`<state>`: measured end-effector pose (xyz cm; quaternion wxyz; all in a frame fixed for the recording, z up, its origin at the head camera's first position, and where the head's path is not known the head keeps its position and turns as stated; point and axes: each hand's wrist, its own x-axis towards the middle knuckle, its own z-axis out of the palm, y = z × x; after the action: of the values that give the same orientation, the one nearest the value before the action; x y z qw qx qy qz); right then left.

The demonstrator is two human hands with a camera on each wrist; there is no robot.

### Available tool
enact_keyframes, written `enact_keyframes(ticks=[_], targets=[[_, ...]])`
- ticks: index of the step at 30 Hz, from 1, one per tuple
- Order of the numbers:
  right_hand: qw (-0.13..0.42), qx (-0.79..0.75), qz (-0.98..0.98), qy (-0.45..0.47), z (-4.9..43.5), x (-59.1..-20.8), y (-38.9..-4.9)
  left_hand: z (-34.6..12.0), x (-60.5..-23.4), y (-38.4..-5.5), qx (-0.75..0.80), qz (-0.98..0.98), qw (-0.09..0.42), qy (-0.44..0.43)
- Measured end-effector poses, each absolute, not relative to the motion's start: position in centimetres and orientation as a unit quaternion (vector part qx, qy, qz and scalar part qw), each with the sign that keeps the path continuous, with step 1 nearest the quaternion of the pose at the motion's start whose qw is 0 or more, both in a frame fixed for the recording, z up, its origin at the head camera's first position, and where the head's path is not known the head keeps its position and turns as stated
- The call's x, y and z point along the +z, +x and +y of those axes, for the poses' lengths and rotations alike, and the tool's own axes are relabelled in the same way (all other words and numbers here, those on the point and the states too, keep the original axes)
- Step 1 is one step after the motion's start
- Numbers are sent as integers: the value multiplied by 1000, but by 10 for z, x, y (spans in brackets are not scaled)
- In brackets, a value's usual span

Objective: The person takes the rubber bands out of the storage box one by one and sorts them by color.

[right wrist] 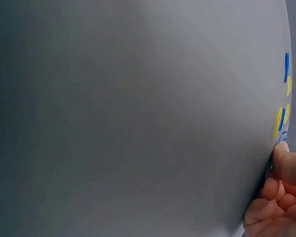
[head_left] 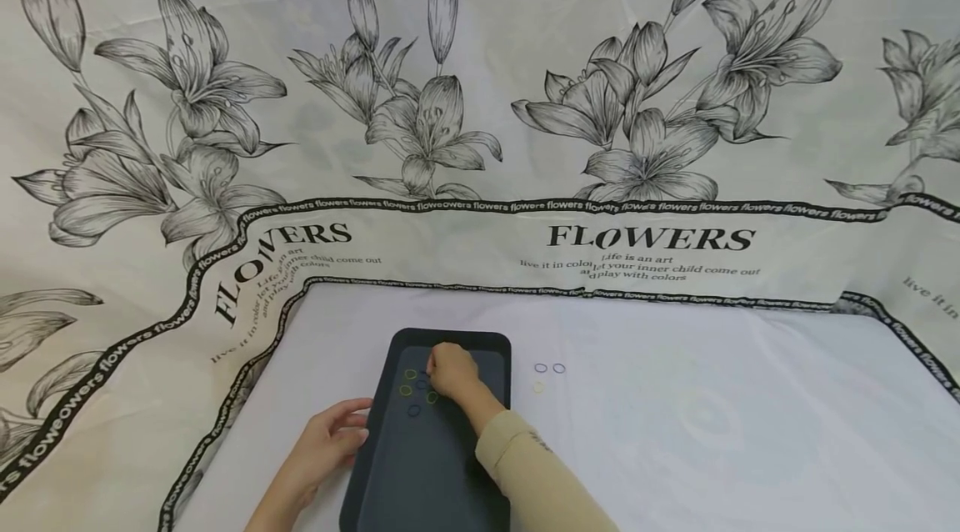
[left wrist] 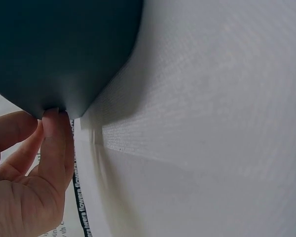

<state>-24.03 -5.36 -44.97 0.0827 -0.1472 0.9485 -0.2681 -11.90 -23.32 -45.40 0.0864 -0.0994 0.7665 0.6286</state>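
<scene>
A dark rectangular tray (head_left: 442, 465) lies lengthwise on the white cloth. Inside its far half are several small rubber bands, among them a yellow band (right wrist: 277, 122) and a blue band (right wrist: 286, 67). My right hand (head_left: 454, 369) reaches over the tray, thumb and fingers curled together. At that thumb's tip in the right wrist view is a blue rubber band (right wrist: 283, 136), pinched and partly hidden. My left hand (head_left: 324, 442) grips the tray's left rim with its fingertips; the left wrist view shows those fingers (left wrist: 51, 129) against the tray's edge.
To the right of the tray, two purplish-blue bands (head_left: 541, 373) and a pale yellow band (head_left: 538, 392) lie on the white cloth (head_left: 712, 432). A flower-printed curtain (head_left: 480, 140) with a black lettered border rises behind and to the left.
</scene>
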Motion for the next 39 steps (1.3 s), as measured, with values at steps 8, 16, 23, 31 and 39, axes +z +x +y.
enact_keyframes(ticks=[8,16,23,31,39], targets=[[80,-310,930,-182,-45,-441,-243,-235,-454,-118,631,765,94,-86],[136,-450,870,-146,-33,-432,-248,-235,-452,-119,637,760,96,-85],[167,-498,843,-116,-29,-431,-251,-235,-453,-120,638,759,102,-79],[187,-544,809,-122,-20,-425,-254,-233,-451,-120,635,759,101,-105],[204,-559,794,-122,-14,-416,-255,-231,-449,-120,630,760,99,-123]])
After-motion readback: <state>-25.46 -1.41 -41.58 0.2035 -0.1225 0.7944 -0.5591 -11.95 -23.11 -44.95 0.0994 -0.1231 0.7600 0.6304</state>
